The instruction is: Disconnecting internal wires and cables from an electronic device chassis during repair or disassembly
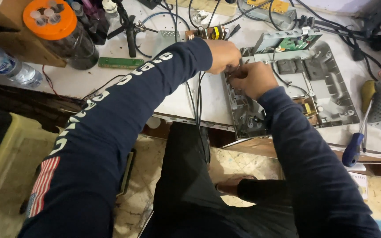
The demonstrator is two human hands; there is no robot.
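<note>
Grey metal chassis [331, 94], a flat stamped panel with ribs and screw holes, lies on the white workbench [190, 94] ahead of the seated person, its near left corner hanging just past the bench edge. Nearest of all are the person's dark trousers and a bare foot on the worn tiled floor, with a yellowish plastic bin [5, 163] at the left. Both arms in dark blue long sleeves reach up from there and meet at the chassis's left edge. The left hand [222, 56] is curled into a loose fist, knuckles up, fingertips pressed down at the panel's corner; what it pinches is hidden. The right hand [252, 79] is likewise closed, touching the left, its fingers bunched around something small that cannot be made out. Black cables [198, 105] run from under the hands down over the bench edge. At the right, near the front edge, a blue-handled screwdriver [353, 147] lies beside a yellow-handled tool [367, 92]. Further back on the chassis sits a green circuit board [294, 42] under a tilted grey cover. Left of the hands lie a narrow green strip board [121, 62] and a small brown board with a yellow component [210, 33]. At the far left stand a clear plastic bottle [9, 68] on its side and a dark jar with an orange lid [51, 20].
</note>
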